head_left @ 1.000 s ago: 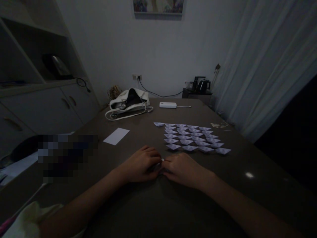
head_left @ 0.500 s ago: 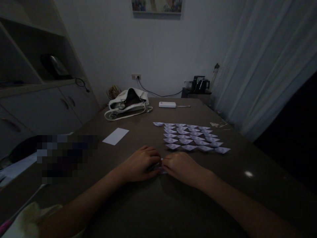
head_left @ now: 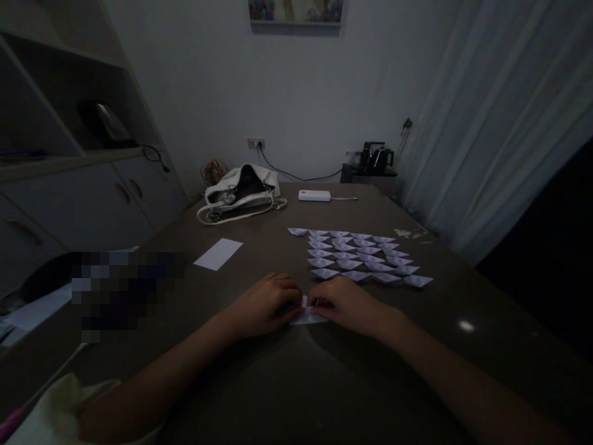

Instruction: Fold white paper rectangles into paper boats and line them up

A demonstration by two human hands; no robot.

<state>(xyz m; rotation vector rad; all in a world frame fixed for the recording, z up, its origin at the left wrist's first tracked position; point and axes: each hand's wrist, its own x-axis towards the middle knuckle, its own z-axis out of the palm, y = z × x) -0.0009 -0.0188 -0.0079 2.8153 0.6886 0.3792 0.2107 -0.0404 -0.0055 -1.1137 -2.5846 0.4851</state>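
Between my hands, low over the table, is a small piece of folded white paper [head_left: 307,317]. My left hand [head_left: 269,304] has its fingers curled and closed on the paper's left part. The thumb and fingers of my right hand [head_left: 345,304] pinch its right part. Both hands cover much of the paper, so its full shape is hidden. Just beyond my right hand, several small folded paper boats [head_left: 348,264] stand in rows. A flat white sheet of paper [head_left: 218,254] lies beyond my left hand, to the left.
At the far left of the dark table [head_left: 278,383] lies an open white handbag [head_left: 243,193]. A white device with a strap [head_left: 315,196] rests at the far edge. Paper scraps [head_left: 407,233] are at the right. A black kettle [head_left: 380,159] stands on a cabinet behind.
My right hand has shifted its hold, its fingers lifting and arching slightly. More of the folded paper now shows between the hands. My left hand stays nearly in place.
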